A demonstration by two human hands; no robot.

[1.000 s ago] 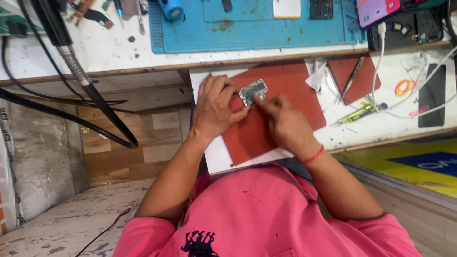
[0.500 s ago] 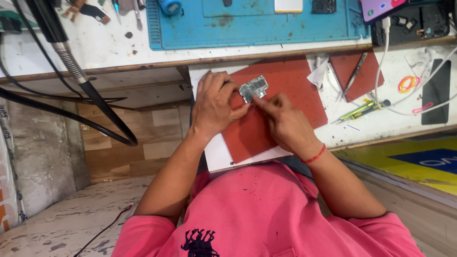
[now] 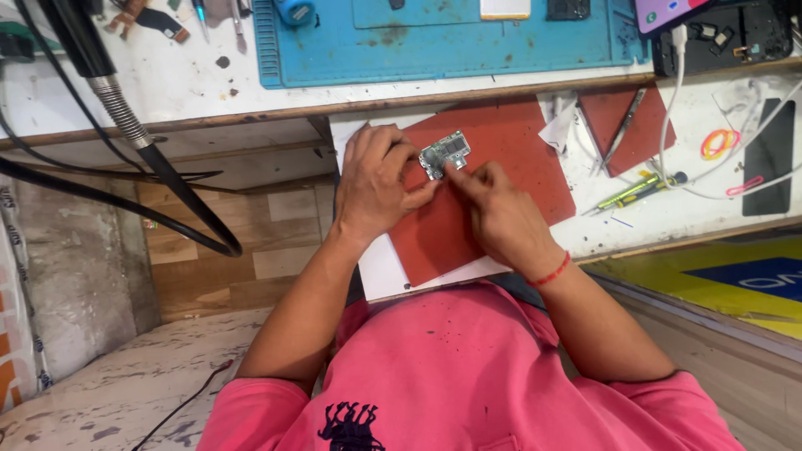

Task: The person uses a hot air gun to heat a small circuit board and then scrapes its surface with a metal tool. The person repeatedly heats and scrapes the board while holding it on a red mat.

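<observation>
Your left hand (image 3: 378, 188) pinches the small green-and-silver circuit board (image 3: 444, 154) by its edge, steadying it above the red rectangular mat (image 3: 518, 167), so your right hand (image 3: 499, 219) fingertips, pressing it, can work its surface.

A white table (image 3: 209, 79) carries a blue work mat (image 3: 434, 46), a red mat (image 3: 501, 167), tweezers (image 3: 622, 129), a yellow-green screwdriver (image 3: 635, 194) and rubber bands (image 3: 718, 144).
</observation>
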